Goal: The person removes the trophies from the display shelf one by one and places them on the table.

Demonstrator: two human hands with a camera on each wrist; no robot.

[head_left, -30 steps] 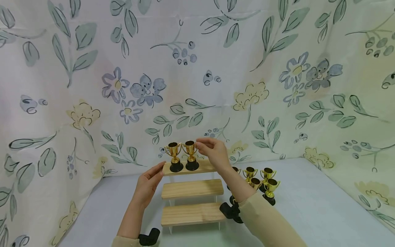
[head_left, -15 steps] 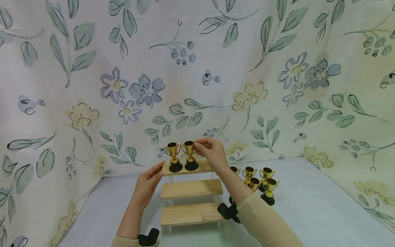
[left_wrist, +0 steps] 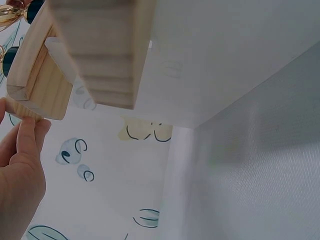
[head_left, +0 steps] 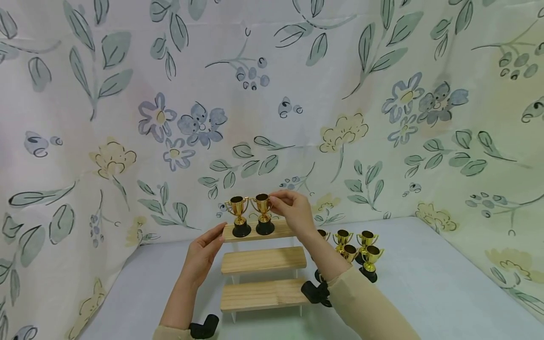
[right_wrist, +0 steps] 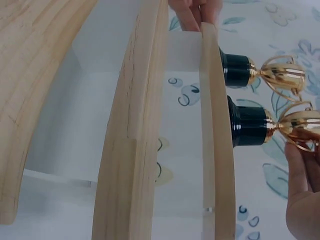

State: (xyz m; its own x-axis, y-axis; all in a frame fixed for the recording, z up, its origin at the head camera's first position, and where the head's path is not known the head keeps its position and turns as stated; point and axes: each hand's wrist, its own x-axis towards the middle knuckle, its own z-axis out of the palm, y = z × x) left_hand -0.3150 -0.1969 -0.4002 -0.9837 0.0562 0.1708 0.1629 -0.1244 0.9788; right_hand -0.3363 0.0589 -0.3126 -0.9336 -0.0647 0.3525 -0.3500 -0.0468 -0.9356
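Two small gold trophy cups on black bases stand upright side by side on the top board (head_left: 281, 230) of a three-step wooden display stand. My right hand (head_left: 296, 215) pinches the outer handle of the right trophy (head_left: 265, 226) between thumb and fingers; its base sits at the board in the right wrist view. The left trophy (head_left: 241, 229) stands near the board's left end, touched by neither hand. At that same end, my left hand (head_left: 201, 257) grips the board with fingers and thumb. The left wrist view shows those fingertips (left_wrist: 27, 127) against the wood.
Lower down are the stand's middle board (head_left: 263, 260) and bottom board (head_left: 263, 295), on pale supports. Several more trophies (head_left: 371, 257) stand on the white table (head_left: 425, 283) to the right, partly behind my right forearm. A floral cloth (head_left: 272, 94) hangs behind.
The right trophy has shifted slightly to the right with my right hand, widening the gap between the two trophies a little. My left hand keeps its place on the board.
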